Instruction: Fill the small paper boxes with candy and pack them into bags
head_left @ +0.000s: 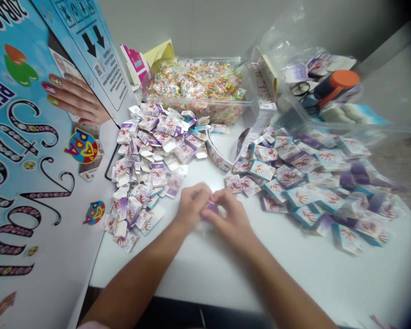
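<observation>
Both hands meet over the middle of the white table [205,269], holding one small purple box [211,208] between them. My left hand [193,205] closes on its left side, and the thumb and fingers of my right hand [231,212] pinch it from the right. The fingers cover most of the box, so its flaps cannot be made out. To the left lies a heap of small boxes [159,176], several with flaps standing up. On the right spreads another pile of small boxes [301,196] in purple and blue, many looking closed.
Behind stands a clear plastic bin [198,103] full of little bags of coloured beads. A curved printed strip [219,157] lies in front of it. At back right, a clear tub [329,125] holds an orange-capped bottle [342,82]. A large printed carton [55,183] borders the left side.
</observation>
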`<state>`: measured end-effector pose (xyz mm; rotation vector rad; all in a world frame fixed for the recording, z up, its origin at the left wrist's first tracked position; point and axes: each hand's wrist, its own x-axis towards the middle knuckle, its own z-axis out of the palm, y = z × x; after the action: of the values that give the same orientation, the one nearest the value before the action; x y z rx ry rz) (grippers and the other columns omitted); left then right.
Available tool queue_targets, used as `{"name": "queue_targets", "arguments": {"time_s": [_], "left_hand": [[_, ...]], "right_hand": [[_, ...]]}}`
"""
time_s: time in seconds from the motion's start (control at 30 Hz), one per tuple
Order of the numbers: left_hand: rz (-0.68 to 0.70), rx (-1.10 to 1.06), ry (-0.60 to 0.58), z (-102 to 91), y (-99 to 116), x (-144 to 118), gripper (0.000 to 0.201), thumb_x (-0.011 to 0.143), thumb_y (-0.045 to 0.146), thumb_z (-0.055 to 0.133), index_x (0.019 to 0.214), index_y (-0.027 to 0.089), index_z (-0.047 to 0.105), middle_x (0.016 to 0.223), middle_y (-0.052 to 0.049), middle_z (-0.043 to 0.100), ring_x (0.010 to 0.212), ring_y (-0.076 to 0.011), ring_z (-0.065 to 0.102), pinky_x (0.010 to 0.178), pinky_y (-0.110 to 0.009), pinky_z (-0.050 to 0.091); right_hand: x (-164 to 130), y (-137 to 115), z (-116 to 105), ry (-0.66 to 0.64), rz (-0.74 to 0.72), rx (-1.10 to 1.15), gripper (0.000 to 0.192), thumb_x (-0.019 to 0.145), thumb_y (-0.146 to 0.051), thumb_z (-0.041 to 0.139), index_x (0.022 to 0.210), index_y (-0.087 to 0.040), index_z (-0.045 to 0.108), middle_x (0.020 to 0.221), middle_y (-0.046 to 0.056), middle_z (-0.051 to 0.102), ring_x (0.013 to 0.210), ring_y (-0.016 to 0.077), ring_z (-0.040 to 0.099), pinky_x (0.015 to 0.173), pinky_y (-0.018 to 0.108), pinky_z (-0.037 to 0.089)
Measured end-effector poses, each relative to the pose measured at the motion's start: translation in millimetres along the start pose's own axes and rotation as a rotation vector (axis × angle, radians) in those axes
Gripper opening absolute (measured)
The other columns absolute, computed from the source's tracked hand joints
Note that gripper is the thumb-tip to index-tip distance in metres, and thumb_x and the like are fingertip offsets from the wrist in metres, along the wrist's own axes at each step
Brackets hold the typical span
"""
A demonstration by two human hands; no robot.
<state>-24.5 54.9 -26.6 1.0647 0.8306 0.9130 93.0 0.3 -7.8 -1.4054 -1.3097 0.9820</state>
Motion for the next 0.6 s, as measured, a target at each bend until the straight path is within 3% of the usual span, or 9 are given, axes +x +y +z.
{"name": "queue_targets", "arguments": {"time_s": [0.17,0.37,0.47,0.6], "left_hand": [[-0.052,0.0,-0.005,-2.1,1.9,4.3,0.036,0.085,0.048,0.06,0.066,0.018,0.054,0.058,0.002,0.048,0.051,-0.0096,0.045,0.05,-0.024,0.036],[-0.029,0.039,-0.017,-3.3,2.7,7.3,0.037,0.088,0.05,0.059,0.071,0.017,0.055,0.058,0.004,0.047,0.053,-0.0092,0.045,0.051,-0.022,0.035],[0.034,0.036,0.085,-0.2,1.7,7.6,0.04,0.089,0.053,0.057,0.074,0.016,0.058,0.06,0.003,0.048,0.056,-0.0093,0.045,0.054,-0.022,0.036],[0.084,0.042,0.138,3.5,-1.1,7.7,0.041,0.089,0.056,0.057,0.078,0.016,0.06,0.068,0.0,0.056,0.063,-0.0114,0.05,0.061,-0.023,0.041]], "right_hand": [[-0.7,4.8,2.4,-0.029,0.009,0.008,0.05,0.066,-0.046,0.085,0.094,-0.025,0.048,0.076,-0.003,0.054,0.069,0.0157,0.05,0.06,0.027,0.042],[3.9,5.5,0.6,-0.06,0.039,0.05,0.042,0.071,-0.044,0.081,0.092,-0.024,0.051,0.074,-0.004,0.054,0.07,0.0148,0.05,0.061,0.026,0.038],[3.4,1.7,2.2,-0.002,0.052,0.017,0.03,0.081,-0.047,0.071,0.081,-0.021,0.056,0.07,-0.002,0.055,0.066,0.0144,0.049,0.06,0.027,0.037],[1.2,2.7,4.5,0.166,0.112,0.061,0.037,0.087,-0.051,0.063,0.068,-0.02,0.057,0.061,-0.002,0.052,0.057,0.0129,0.045,0.054,0.027,0.033]]}}
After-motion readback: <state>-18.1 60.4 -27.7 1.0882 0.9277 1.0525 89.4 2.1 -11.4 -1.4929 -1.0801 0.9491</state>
